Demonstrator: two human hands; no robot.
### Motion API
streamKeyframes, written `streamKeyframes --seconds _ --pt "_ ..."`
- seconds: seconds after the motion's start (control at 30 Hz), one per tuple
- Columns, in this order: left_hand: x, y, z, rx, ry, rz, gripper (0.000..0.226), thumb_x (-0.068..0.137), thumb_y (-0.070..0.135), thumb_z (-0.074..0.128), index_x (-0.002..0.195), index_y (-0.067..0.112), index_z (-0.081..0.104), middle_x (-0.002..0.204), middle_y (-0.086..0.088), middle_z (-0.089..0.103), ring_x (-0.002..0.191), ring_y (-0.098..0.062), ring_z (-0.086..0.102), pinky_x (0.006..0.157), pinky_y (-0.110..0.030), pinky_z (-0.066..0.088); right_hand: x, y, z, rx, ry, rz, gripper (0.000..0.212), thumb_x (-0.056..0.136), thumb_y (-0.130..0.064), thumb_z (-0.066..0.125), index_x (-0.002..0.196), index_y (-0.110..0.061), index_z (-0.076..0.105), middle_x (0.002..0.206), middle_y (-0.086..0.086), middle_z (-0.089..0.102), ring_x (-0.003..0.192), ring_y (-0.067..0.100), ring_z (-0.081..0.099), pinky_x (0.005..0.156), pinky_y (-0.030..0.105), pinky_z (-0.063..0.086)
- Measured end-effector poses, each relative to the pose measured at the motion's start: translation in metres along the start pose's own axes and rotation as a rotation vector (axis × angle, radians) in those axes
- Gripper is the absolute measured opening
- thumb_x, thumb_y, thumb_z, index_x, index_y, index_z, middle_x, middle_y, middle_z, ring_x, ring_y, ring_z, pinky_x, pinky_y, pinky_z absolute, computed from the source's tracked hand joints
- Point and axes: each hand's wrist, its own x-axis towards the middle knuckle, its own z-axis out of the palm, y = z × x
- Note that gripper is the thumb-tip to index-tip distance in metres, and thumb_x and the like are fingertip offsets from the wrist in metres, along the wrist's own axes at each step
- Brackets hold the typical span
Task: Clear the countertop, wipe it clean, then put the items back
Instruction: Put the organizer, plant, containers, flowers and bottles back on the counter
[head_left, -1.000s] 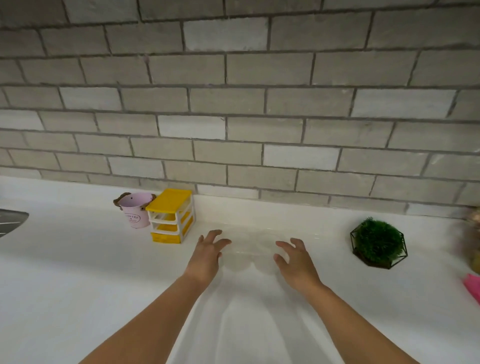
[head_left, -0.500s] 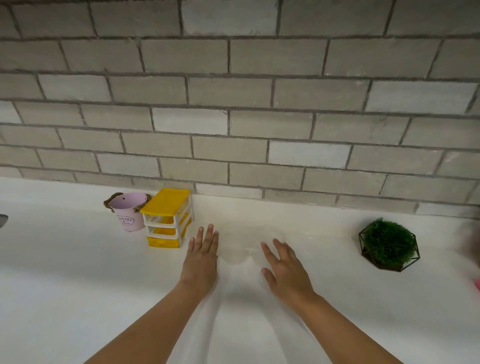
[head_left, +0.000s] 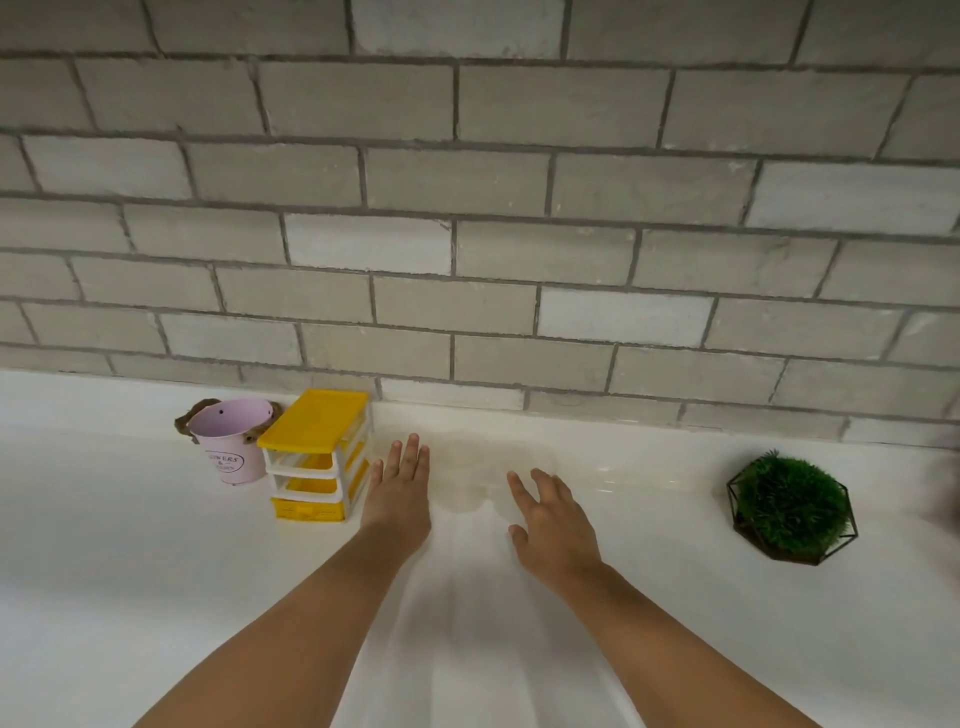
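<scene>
A white countertop (head_left: 130, 571) runs along a grey brick wall. On it stand a small pink bucket (head_left: 228, 447) and, touching its right side, a yellow and white mini drawer unit (head_left: 314, 457). A green plant in a black wire hexagon holder (head_left: 792, 506) sits at the right. My left hand (head_left: 397, 488) is flat with straight fingers, just right of the drawer unit. My right hand (head_left: 553, 519) hovers over the bare counter with fingers spread and relaxed. Neither hand holds anything.
The brick backsplash (head_left: 467, 234) rises right behind the objects. A blurred shape shows at the far right edge; I cannot tell what it is. Bare counter lies between my right hand and the plant.
Both hands went from loosely curled to flat and drew slightly back toward me. The view shifted right and down, so the sink edge and the pink item at the right left the frame.
</scene>
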Motion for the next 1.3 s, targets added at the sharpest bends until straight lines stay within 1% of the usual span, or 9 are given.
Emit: streamKeyframes --seconds 0.3,0.53,0.63,0.77,0.9,0.97,1.07,1.17,1.3 --pt "0.012 0.007 -0.001 -0.094 -0.044 0.004 0.07 0.098 0.019 0.034 0.147 0.008 -0.014 0.155 -0.009 -0.023 0.144 -0.028 -0.016 0.118 -0.04 0.0 0.018 0.01 0.0 -0.058 -0.05 0.049 0.069 0.097 -0.023 0.041 0.15 -0.028 -0.002 0.159 0.0 -0.008 0.147 0.026 -0.003 0.118 0.044 0.012" --pt "0.01 0.008 -0.008 -0.185 -0.07 -0.008 0.07 0.097 0.023 0.036 0.148 0.01 -0.01 0.156 -0.008 -0.02 0.144 -0.027 -0.016 0.118 -0.042 0.0 0.015 0.004 -0.006 0.018 -0.098 0.08 0.078 0.094 -0.02 0.047 0.15 -0.027 -0.007 0.157 0.004 -0.021 0.146 0.027 -0.011 0.118 0.042 0.006" --pt "0.003 0.015 -0.014 -0.236 -0.056 -0.023 0.068 0.094 0.013 0.032 0.148 0.009 -0.01 0.156 -0.008 -0.02 0.144 -0.027 -0.017 0.117 -0.044 -0.002 0.009 0.006 -0.017 0.071 -0.047 0.077 0.079 0.093 -0.018 0.047 0.149 -0.028 -0.008 0.157 0.005 -0.019 0.146 0.027 -0.011 0.119 0.041 0.006" --pt "-0.011 0.035 -0.026 -0.319 0.034 -0.003 0.062 0.099 0.021 0.028 0.148 0.007 -0.008 0.156 -0.01 -0.016 0.145 -0.026 -0.014 0.117 -0.046 -0.001 -0.007 0.014 -0.035 0.092 0.026 0.091 0.073 0.094 -0.021 0.048 0.15 -0.029 0.001 0.158 0.006 -0.009 0.147 0.028 -0.005 0.119 0.04 0.011" --pt "-0.026 0.066 -0.045 -0.474 0.202 0.104 0.057 0.099 0.021 0.029 0.149 0.01 0.003 0.158 -0.007 0.005 0.146 -0.023 0.001 0.117 -0.043 0.002 -0.03 0.026 -0.051 0.103 0.082 0.131 0.065 0.094 -0.023 0.047 0.149 -0.026 0.013 0.157 0.006 0.005 0.146 0.026 0.004 0.115 0.037 0.02" --pt "-0.033 0.084 -0.053 -0.552 0.299 0.173 0.054 0.097 0.018 0.035 0.148 0.01 0.016 0.152 -0.008 0.025 0.143 -0.023 0.019 0.117 -0.042 0.011 -0.045 0.037 -0.058 0.101 0.102 0.163 0.061 0.094 -0.024 0.046 0.148 -0.025 0.017 0.155 0.005 0.011 0.143 0.025 0.01 0.111 0.034 0.028" --pt "-0.043 0.113 -0.06 -0.638 0.397 0.282 0.049 0.093 0.011 0.045 0.14 0.007 0.036 0.133 -0.012 0.048 0.124 -0.028 0.046 0.109 -0.04 0.028 -0.069 0.056 -0.068 0.101 0.098 0.243 0.059 0.095 -0.025 0.045 0.147 -0.025 0.019 0.153 0.003 0.011 0.141 0.023 0.014 0.107 0.033 0.034" --pt "-0.053 0.145 -0.064 -0.691 0.399 0.357 0.047 0.09 0.009 0.049 0.136 0.004 0.043 0.126 -0.014 0.052 0.116 -0.031 0.051 0.103 -0.039 0.035 -0.096 0.08 -0.078 0.092 0.097 0.332 0.059 0.095 -0.025 0.045 0.147 -0.026 0.018 0.154 0.002 0.011 0.141 0.024 0.013 0.106 0.035 0.036" --pt "-0.077 0.197 -0.071 -0.71 0.352 0.424 0.047 0.093 0.014 0.045 0.139 0.011 0.038 0.132 -0.008 0.046 0.119 -0.028 0.046 0.103 -0.036 0.031 -0.137 0.12 -0.094 0.079 0.126 0.421 0.059 0.094 -0.026 0.046 0.147 -0.024 0.02 0.151 0.005 0.014 0.138 0.026 0.018 0.101 0.035 0.041"
